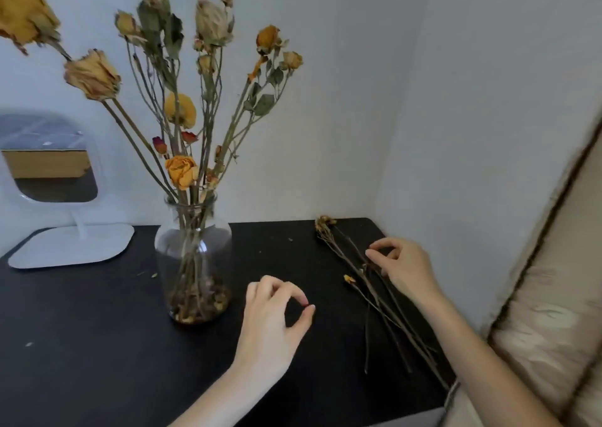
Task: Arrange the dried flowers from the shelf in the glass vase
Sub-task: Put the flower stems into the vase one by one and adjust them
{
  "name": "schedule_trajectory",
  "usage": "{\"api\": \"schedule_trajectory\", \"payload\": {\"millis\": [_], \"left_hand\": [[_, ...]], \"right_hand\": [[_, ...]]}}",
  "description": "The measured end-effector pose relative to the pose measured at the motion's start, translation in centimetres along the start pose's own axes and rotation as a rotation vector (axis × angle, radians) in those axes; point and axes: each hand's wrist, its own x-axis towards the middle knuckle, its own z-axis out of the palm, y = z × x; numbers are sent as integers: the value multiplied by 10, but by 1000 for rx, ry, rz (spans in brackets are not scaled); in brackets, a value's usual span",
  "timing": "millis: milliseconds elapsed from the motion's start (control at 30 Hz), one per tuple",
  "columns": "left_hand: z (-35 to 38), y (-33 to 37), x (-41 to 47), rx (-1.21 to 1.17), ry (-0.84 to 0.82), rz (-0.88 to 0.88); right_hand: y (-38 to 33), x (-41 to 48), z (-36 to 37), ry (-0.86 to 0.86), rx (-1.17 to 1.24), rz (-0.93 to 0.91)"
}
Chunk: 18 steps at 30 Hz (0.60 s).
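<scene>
A clear glass vase point(193, 257) stands on the black table point(97, 345), holding several dried yellow and orange roses point(181, 170) on long stems, with dry petals lying at its bottom. My left hand point(272, 322) hovers just right of the vase, thumb and forefinger pinched on a tiny reddish bit. A loose bunch of dried flower stems point(361, 283) lies on the table at the right, heads pointing to the back. My right hand point(402, 263) rests on top of these stems with curled fingers, thumb and forefinger apart; none of the stems is lifted.
A white stand mirror point(49, 165) with a flat base stands at the back left. White walls close the back and right side. A beige cushion point(553, 296) presses against the table's right edge. Small petal crumbs dot the tabletop.
</scene>
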Motion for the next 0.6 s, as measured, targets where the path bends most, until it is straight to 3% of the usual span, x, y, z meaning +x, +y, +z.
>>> {"api": "schedule_trajectory", "payload": {"millis": [267, 600], "left_hand": [[86, 28, 38, 137, -340, -173], [126, 32, 61, 208, -297, -353]], "right_hand": [[58, -3, -12, -259, -215, 101], [50, 11, 14, -332, -249, 141]]}}
